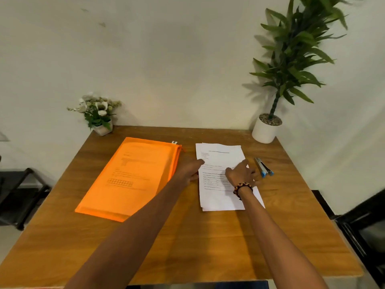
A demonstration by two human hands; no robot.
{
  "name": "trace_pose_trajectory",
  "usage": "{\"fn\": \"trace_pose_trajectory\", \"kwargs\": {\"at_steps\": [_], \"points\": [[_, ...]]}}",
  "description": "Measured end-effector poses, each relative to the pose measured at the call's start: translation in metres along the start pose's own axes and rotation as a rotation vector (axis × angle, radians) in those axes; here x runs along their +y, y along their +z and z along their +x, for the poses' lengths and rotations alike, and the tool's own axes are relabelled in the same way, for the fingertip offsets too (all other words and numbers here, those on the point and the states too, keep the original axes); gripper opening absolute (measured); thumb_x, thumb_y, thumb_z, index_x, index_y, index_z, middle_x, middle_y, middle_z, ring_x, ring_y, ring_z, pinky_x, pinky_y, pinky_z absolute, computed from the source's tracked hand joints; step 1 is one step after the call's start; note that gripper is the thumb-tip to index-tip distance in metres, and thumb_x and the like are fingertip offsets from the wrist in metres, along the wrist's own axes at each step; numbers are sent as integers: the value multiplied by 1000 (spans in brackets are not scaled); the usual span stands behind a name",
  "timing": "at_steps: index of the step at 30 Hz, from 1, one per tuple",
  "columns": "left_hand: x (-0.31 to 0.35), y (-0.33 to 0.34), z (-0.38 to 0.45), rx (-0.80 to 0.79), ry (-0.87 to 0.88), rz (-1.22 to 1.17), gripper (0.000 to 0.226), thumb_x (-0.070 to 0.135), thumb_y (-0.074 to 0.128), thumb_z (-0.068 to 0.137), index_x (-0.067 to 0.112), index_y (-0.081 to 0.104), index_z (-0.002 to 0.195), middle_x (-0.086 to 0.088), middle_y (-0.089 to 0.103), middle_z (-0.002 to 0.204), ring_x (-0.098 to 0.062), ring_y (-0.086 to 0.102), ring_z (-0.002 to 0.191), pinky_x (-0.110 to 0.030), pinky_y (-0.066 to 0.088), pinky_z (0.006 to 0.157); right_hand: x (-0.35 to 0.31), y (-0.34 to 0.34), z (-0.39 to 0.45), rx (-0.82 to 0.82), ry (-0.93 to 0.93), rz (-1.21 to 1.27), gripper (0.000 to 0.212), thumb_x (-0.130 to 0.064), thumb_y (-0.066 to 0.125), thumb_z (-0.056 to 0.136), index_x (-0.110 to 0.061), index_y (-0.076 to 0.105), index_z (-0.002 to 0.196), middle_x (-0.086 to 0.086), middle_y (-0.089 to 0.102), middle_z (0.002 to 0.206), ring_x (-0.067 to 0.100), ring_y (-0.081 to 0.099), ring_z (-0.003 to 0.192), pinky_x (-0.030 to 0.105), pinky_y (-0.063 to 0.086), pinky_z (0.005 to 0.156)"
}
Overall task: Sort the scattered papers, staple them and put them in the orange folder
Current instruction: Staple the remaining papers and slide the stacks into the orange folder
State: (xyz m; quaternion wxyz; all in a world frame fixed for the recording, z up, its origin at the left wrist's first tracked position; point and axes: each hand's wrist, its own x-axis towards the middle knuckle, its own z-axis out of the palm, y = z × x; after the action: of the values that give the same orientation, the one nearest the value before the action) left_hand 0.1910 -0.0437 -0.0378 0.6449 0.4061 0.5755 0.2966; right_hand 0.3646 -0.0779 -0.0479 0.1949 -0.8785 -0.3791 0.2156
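Note:
A stack of white printed papers (218,155) lies right of centre on the wooden table (187,236). My right hand (241,173) rests flat on the stack with fingers spread, a beaded bracelet on the wrist. My left hand (190,170) lies with straight fingers at the stack's left edge, its fingertips touching the paper. The orange folder (133,176) lies flat to the left, and a printed sheet shows through it. A silver stapler with blue ends (263,166) lies just right of the papers.
A small white pot of white flowers (98,113) stands at the back left corner. A tall green plant in a white pot (268,128) stands at the back right. Dark furniture (362,226) flanks the table on both sides.

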Motion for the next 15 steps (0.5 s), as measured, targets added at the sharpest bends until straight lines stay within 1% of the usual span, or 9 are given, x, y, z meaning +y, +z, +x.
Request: {"fn": "trace_pose_trajectory", "kwargs": {"at_steps": [3, 5, 6, 7, 9, 11, 12, 13, 15], "points": [[3, 5, -2, 25, -9, -49, 6, 17, 63, 97, 19, 68, 101, -6, 75, 110, -22, 70, 103, -38, 58, 86, 0, -5, 6, 2, -1, 89, 78, -43, 59, 73, -11, 30, 138, 23, 40, 143, 45, 40, 130, 62, 40, 102], [1, 4, 0, 31, 38, -83, 18, 12, 68, 93, 21, 69, 108, -5, 75, 112, -24, 72, 101, -36, 58, 73, 0, -9, 4, -7, 12, 158, 73, -40, 61, 76, -8, 33, 135, 23, 43, 140, 44, 42, 128, 58, 42, 101], [0, 4, 2, 28, 67, -96, 26, 9, 70, 92, 21, 68, 115, -4, 75, 113, -24, 72, 101, -34, 58, 70, -1, -11, 2, -19, 23, 173, 72, -38, 63, 80, -6, 34, 138, 23, 42, 140, 43, 40, 130, 56, 41, 103], [-1, 5, 1, 23, 103, -105, 33, 7, 71, 91, 21, 67, 121, -2, 75, 114, -23, 72, 101, -34, 59, 70, -1, -11, 3, -25, 26, 177, 70, -35, 64, 83, -5, 34, 139, 23, 41, 141, 43, 38, 132, 53, 39, 104], [-4, 7, -2, 15, 173, -87, 40, 6, 72, 90, 21, 65, 127, -2, 74, 118, -23, 72, 103, -39, 61, 79, -1, -11, 1, -29, 18, 186, 67, -34, 64, 85, -3, 36, 138, 22, 43, 140, 42, 39, 131, 51, 38, 103], [-7, 10, -5, -7, 175, -92, 39, 11, 72, 91, 21, 64, 128, -4, 74, 119, -25, 73, 103, -47, 60, 88, -1, -8, 0, -23, -6, 190, 64, -34, 63, 84, -3, 40, 134, 20, 47, 137, 41, 42, 128, 50, 39, 100], [-9, 10, -5, -21, 161, -93, 37, 13, 72, 93, 22, 64, 128, -4, 73, 120, -26, 73, 103, -50, 60, 90, -2, -9, 0, -34, -14, 195, 62, -34, 63, 84, -2, 41, 133, 20, 48, 135, 41, 42, 128, 49, 39, 99], [-10, 10, -6, -34, 153, -88, 36, 14, 69, 95, 22, 63, 129, -3, 72, 121, -26, 73, 104, -50, 60, 89, -1, -8, 1, -44, -24, 203, 61, -35, 63, 84, -2, 43, 131, 20, 49, 134, 41, 42, 128, 49, 39, 99], [-12, 6, -6, -43, 169, -74, 34, 12, 64, 98, 22, 60, 130, -3, 71, 123, -26, 72, 105, -45, 62, 83, 3, -4, 8, -79, -39, 231, 63, -44, 63, 76, -3, 50, 121, 19, 53, 130, 41, 46, 124, 48, 42, 98]]}}
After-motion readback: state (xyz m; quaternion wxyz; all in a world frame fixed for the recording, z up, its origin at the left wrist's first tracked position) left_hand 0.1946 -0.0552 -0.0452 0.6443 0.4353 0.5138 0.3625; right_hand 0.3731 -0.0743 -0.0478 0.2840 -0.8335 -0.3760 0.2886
